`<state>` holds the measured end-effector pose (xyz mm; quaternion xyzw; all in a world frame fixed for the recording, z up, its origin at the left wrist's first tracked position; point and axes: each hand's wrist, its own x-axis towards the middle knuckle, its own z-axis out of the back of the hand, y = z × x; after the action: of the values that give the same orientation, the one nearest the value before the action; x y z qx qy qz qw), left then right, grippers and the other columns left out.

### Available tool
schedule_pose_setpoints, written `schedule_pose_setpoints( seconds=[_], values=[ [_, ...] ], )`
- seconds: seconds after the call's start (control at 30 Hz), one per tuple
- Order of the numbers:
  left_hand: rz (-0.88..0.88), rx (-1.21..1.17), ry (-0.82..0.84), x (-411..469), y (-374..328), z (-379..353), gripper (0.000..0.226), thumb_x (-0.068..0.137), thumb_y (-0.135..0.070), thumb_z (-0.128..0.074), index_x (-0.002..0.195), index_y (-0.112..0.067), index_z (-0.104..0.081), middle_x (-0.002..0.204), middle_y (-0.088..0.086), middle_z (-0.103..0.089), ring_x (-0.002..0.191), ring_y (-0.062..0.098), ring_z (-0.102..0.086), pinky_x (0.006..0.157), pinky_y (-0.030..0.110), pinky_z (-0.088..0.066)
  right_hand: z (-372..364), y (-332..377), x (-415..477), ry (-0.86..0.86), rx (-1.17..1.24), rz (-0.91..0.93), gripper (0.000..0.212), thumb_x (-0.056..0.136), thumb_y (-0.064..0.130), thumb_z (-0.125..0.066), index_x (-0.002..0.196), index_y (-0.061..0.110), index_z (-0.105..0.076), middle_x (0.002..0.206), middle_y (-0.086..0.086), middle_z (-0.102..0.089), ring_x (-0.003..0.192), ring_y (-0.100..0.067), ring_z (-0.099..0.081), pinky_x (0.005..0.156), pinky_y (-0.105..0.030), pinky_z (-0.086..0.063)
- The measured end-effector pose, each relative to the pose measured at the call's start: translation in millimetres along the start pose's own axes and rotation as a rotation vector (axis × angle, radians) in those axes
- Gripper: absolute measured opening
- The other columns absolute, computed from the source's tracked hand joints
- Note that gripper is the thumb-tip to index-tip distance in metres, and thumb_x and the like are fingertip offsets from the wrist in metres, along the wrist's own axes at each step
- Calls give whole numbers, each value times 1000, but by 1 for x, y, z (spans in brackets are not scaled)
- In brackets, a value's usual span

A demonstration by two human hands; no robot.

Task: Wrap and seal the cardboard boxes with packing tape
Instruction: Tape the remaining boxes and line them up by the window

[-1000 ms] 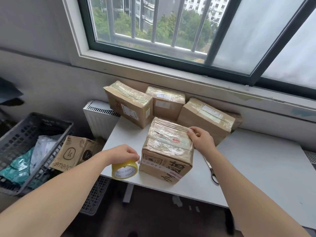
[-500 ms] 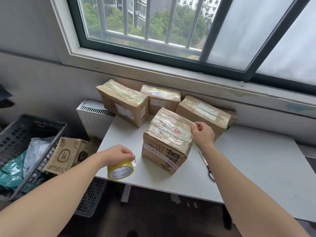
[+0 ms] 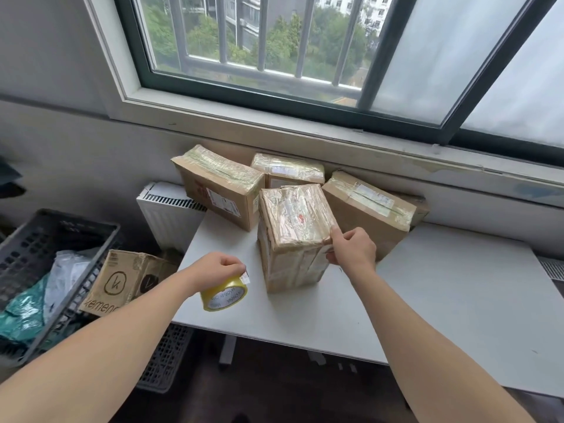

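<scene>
Box upended since earlier; 3 o'clock edge pinched by right hand, tape roll gripped by left hand. Judged stiff, slick; best held at edges.

- The front box, gripped at its corner by my right hand, is brown cardboard sheathed in glossy clear tape, wrinkled and rippled.
- The tape roll in my left hand is shiny yellowish film on a printed white paper core.
- The counter is smooth, matt and pale.
- The basket is dark, matt plastic lattice.
- The floor box is bare, matt cardboard.
</scene>
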<state>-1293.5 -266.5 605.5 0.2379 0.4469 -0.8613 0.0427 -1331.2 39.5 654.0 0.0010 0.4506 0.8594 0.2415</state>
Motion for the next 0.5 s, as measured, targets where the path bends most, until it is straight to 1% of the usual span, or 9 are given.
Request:
schedule_pose_setpoints(
  seconds=[0.07, 0.1, 0.23, 0.27, 0.33, 0.37, 0.4, 0.43, 0.5],
  values=[
    [7, 8, 3, 0, 1, 1, 19, 100, -41, -61, 95, -34, -78, 99, -7, -72, 92, 15, -66, 73, 28, -52, 1, 5, -5, 44, -16, -6, 37, 97, 49, -56, 93, 12, -55, 82, -4, -74, 55, -16, -73, 78, -45, -63],
    [7, 11, 5, 0, 2, 1, 19, 100, -41, -61, 97, -34, -78, 100, -7, -72, 93, 15, -66, 73, 28, -51, 0, 6, -6, 73, -25, -13, 39, 98, 50, -54, 93, 11, -56, 84, -6, -73, 54, -17, -73, 75, -45, -63],
    [2, 11, 14, 0, 2, 2, 19, 101, -40, -61, 100, -31, -78, 101, -7, -72, 94, 15, -66, 73, 27, -50, -1, 10, -6, 163, -95, 18, 45, 100, 51, -44, 96, 8, -57, 81, -8, -73, 64, -21, -73, 71, -43, -64],
    [5, 11, 13, -1, 2, 3, 19, 101, -40, -61, 100, -31, -78, 102, -6, -72, 94, 15, -66, 73, 28, -50, -1, 13, -5, 197, -61, 1, 42, 102, 47, -44, 95, 7, -55, 81, -10, -72, 65, -23, -71, 66, -40, -63],
    [13, 6, 16, -1, 1, 5, 19, 100, -41, -61, 100, -33, -78, 104, -6, -72, 96, 15, -66, 74, 28, -51, 1, 16, -4, 265, 127, -104, 26, 104, 26, -41, 88, 9, -52, 72, -12, -63, 62, -26, -62, 57, -34, -59],
    [14, 1, 21, -1, 1, 5, 19, 100, -42, -61, 99, -33, -78, 104, -6, -72, 96, 16, -66, 75, 29, -51, 3, 15, -3, 265, 204, -166, 20, 100, 14, -38, 85, 9, -50, 67, -12, -58, 61, -26, -58, 57, -33, -58],
    [15, -3, 24, -2, 0, 6, 19, 100, -42, -61, 99, -34, -78, 104, -6, -72, 96, 16, -66, 76, 29, -52, 5, 10, 0, 261, 229, -203, 19, 96, 8, -36, 84, 9, -50, 66, -12, -57, 61, -27, -58, 60, -34, -59],
    [15, -3, 22, -2, 0, 7, 20, 100, -42, -61, 98, -34, -79, 103, -5, -73, 96, 16, -67, 76, 29, -52, 5, 3, 2, 281, 218, -220, 20, 96, 7, -36, 84, 8, -52, 69, -12, -61, 63, -26, -61, 64, -35, -60],
    [16, -4, 11, -3, 0, 8, 20, 100, -41, -61, 97, -33, -79, 101, -5, -73, 94, 17, -67, 75, 29, -52, 4, -14, 1, 332, 75, -173, 23, 104, 18, -43, 91, 6, -58, 83, -10, -69, 73, -21, -65, 75, -38, -59]
  ],
)
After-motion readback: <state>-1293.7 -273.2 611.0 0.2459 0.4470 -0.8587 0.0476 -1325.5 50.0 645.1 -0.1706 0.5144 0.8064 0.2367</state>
